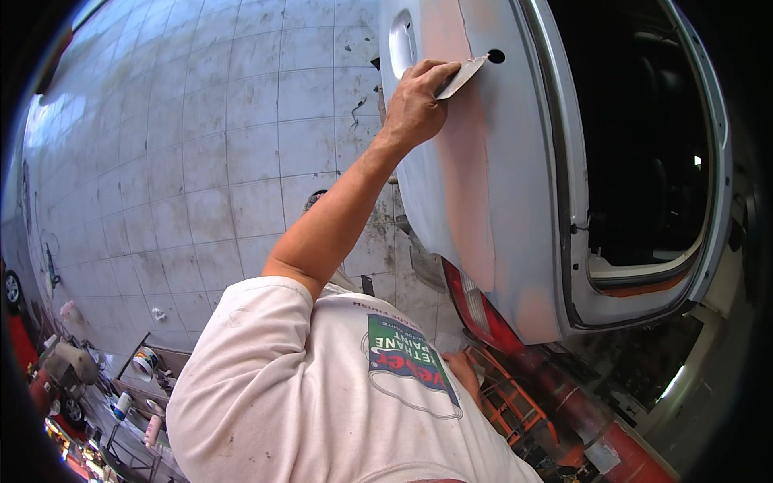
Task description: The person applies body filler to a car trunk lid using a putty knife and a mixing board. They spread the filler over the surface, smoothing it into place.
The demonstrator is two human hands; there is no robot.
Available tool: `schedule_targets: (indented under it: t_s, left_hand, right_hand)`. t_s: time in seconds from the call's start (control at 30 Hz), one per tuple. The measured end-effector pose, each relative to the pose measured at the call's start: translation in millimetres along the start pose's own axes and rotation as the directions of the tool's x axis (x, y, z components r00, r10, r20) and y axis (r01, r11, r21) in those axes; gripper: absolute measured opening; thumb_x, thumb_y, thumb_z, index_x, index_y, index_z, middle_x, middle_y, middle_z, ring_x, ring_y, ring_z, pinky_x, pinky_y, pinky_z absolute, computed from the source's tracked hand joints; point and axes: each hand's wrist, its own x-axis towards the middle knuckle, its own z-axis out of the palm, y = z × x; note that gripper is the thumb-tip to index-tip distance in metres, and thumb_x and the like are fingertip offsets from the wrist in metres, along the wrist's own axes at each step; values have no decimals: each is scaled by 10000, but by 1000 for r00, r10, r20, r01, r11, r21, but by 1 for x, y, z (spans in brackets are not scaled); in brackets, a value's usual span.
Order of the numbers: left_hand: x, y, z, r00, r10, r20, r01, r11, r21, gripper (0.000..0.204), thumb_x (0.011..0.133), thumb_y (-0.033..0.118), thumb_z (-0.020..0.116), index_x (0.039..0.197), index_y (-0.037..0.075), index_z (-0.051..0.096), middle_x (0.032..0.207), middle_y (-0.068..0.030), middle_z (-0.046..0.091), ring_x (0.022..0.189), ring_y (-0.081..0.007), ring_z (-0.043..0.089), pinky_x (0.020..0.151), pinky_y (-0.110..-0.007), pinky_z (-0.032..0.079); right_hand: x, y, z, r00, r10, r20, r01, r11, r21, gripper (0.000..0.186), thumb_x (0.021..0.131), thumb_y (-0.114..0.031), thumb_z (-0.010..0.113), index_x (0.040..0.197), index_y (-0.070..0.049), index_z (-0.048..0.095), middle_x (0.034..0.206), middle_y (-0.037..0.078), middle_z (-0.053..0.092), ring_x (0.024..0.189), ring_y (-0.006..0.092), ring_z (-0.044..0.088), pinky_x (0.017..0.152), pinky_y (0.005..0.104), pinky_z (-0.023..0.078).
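My left hand (417,101) reaches far forward with its fingers closed on a thin, pale filler spreader (462,78). The spreader lies against the grey side panel (519,161) of a car, its tip next to a round black hole (497,56). A long band of pinkish body filler (465,185) runs down the panel below the spreader. Left of the hole is a silver door handle (399,44). My right hand (464,373) is low beside my torso, near the red tail light (475,306). My shirt partly hides it, and its fingers do not show clearly.
The car's dark window opening (644,145) is on the right. Below the rear end are an orange metal frame (507,394) and a red cylinder (628,451). Tiled floor (201,137) spreads to the left. Cans and a stand (145,364) are at lower left.
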Motion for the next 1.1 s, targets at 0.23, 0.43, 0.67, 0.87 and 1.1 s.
schedule_targets:
  t_s: [0.23,0.43,0.67,0.87,1.1]
  left_hand:
    - [-117,51,19,999,32,-36,-29,997,67,543,919,-69,708,1423,132,707,1392,-78,694,1312,-331,633,1113,-425,541]
    - [-222,93,44,993,96,-71,-88,990,113,758,768,-144,685,1483,105,649,1440,-111,647,1311,-373,594,1128,-435,513]
    - [-319,127,53,968,202,151,-229,955,188,853,702,31,750,1539,91,598,1467,-106,619,1391,-331,562,1148,-498,467]
    - [-246,65,-17,947,152,284,-179,981,72,652,836,1,779,1467,117,662,1409,-118,684,1293,-349,644,1070,-472,541]
    - [60,-91,-55,999,-7,40,10,997,-80,398,1053,184,702,1445,120,710,1346,-166,733,1229,-337,696,1070,-405,533]
  right_hand:
    - [47,105,1,994,-98,53,87,979,182,641,895,-338,785,1219,203,664,1177,301,747,1100,332,724,962,422,541]
    - [10,151,-5,997,-57,54,61,996,-72,584,890,-340,772,1052,217,698,899,251,751,871,280,744,745,446,556]
    - [90,242,18,984,-120,135,115,992,47,550,902,-345,746,1072,179,726,934,283,770,877,341,762,774,463,570]
    - [45,115,5,984,-135,-120,136,991,6,552,913,-351,740,1123,160,739,1116,322,778,1090,360,755,948,444,551]
    - [55,80,24,990,-138,33,139,990,-28,521,921,-333,743,1126,147,737,962,269,764,865,347,750,760,448,559]
